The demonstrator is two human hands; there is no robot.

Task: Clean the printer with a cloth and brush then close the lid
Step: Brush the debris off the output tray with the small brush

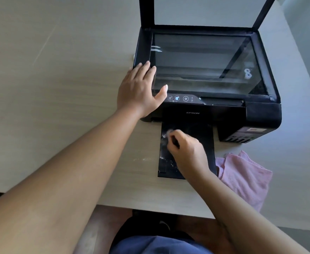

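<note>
The Epson printer (260,114) sits on the worktop (58,88), front toward the person, long axis left to right, lid (205,11) upright at the back, output tray (201,136) jutting toward the near edge. The left hand (137,88) rests flat, fingers straight, on its front left corner; the right hand (187,153) curls its fingers round what looks like a small brush (175,142) on the tray. Hard strokes could flex that thin tray or scatter dust onto the worktop.

Single head-worn view, looking forward and steeply down over a table (58,88).
The wide-angle camera sits near and above; the printer (223,114) lies just ahead, right of centre, its raised lid (205,10) cropped at the top.
</note>
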